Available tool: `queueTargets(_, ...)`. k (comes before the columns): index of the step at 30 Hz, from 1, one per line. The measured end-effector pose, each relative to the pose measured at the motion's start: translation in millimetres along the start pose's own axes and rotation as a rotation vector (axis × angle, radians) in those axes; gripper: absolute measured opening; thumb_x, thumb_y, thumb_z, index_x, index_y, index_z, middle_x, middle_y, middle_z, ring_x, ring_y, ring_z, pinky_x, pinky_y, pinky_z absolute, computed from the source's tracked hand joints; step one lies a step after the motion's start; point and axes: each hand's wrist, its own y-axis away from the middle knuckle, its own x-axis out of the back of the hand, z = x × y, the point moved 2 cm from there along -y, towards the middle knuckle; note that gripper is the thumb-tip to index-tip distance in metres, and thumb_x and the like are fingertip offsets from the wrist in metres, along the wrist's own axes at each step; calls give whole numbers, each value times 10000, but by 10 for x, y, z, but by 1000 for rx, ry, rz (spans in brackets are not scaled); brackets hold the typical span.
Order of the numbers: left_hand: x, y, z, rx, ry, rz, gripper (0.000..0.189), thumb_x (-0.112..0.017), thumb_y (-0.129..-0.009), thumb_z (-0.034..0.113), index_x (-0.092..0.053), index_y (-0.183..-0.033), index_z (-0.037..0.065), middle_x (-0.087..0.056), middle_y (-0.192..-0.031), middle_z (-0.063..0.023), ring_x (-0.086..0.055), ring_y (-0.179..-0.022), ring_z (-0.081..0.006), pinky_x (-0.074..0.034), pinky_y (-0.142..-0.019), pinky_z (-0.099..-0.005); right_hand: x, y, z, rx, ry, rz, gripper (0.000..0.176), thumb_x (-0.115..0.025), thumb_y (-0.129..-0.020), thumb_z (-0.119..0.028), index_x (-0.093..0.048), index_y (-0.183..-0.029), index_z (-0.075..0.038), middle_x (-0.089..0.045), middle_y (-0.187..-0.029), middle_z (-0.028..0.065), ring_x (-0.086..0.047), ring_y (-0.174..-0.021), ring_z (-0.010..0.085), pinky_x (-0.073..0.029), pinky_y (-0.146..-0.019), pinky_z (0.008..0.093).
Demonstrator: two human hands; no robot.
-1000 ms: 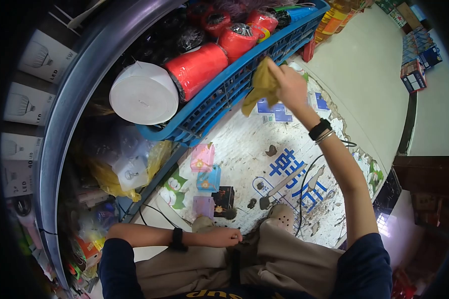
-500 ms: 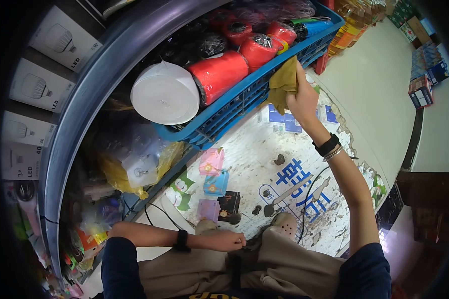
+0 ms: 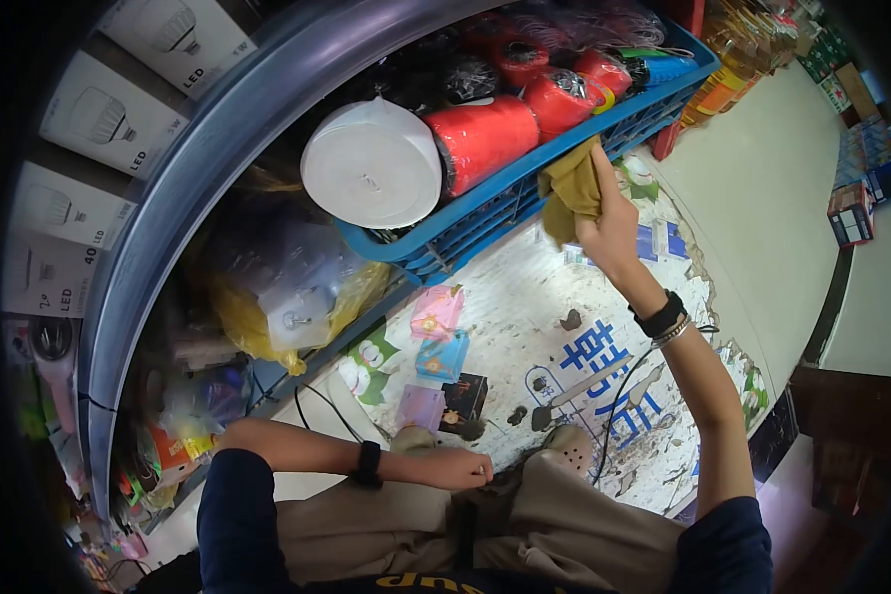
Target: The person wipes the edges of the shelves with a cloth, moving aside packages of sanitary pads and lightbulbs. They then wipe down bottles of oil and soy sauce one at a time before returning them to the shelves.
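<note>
My right hand [image 3: 609, 226] is closed around an olive-green cloth [image 3: 571, 186], held against the outer side of a blue plastic basket [image 3: 444, 230] just below its rim. In the basket lie a large white roll [image 3: 368, 178], a red plastic-wrapped roll [image 3: 485, 144], more red rolls and dark items. My left hand [image 3: 457, 469] is curled into a fist above my lap, near my knees, with nothing visible in it.
Small pink [image 3: 437, 312], blue [image 3: 442, 356], purple and black boxes lie on the worn printed sheet [image 3: 505, 327] by my feet, beside a long-handled tool [image 3: 582, 389]. Boxed LED bulbs [image 3: 109, 114] line the left shelf behind a curved metal edge. Oil bottles [image 3: 733, 74] stand beyond the basket.
My right hand and the cloth have slid along the basket's side toward its near end and slightly down. The whole view has shifted a little. My left hand stays in a fist above my lap.
</note>
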Motion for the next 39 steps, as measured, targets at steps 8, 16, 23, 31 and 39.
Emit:
queueTargets(8, -3, 24, -6, -12, 16, 58, 214, -490, -814, 246, -556, -920, 73, -612, -778, -103, -593, -741, -255, -441, -646, -361, -43, 53, -357, 240, 34, -73, 706, -576, -563, -7, -408, -1245, -83, -573, -721, 145, -569, -611, 284, -453, -553, 335)
queueTargets(16, -37, 37, 32, 4, -18, 22, 202, -483, -807, 206, -551, -953, 83, -604, -740, -69, -583, -686, -207, -433, -595, -335, 3, -88, -386, 365, 211, -186, 708, -606, -586, -49, -394, -1255, -143, -514, -636, 64, -537, -546, 234, -431, -494, 325)
queueTargets(23, 40, -95, 2, 64, 41, 2, 204, -494, -798, 252, -560, -908, 93, -614, -741, -102, -598, -714, -265, -447, -635, -368, 132, -182, 36, 256, 456, -123, 663, -609, -634, -102, -393, -1248, -227, -534, -661, 56, -554, -566, 224, -425, -479, 334)
queueTargets(31, 94, -38, 60, -3, 5, 65, 201, -489, -797, 241, -557, -912, 90, -618, -751, -100, -602, -721, -260, -447, -634, -370, -220, 318, -479, 404, 61, -369, 673, -577, -641, -56, -357, -1272, -135, -576, -721, 82, -567, -594, 238, -442, -516, 338)
queueTargets(39, 140, -79, 15, -26, 10, 111, 205, -491, -801, 247, -560, -896, 80, -621, -769, -111, -603, -736, -267, -450, -647, -367, -337, 442, -550, 330, 47, -407, 706, -572, -612, -39, -353, -1279, -99, -565, -702, 70, -549, -560, 221, -440, -506, 324)
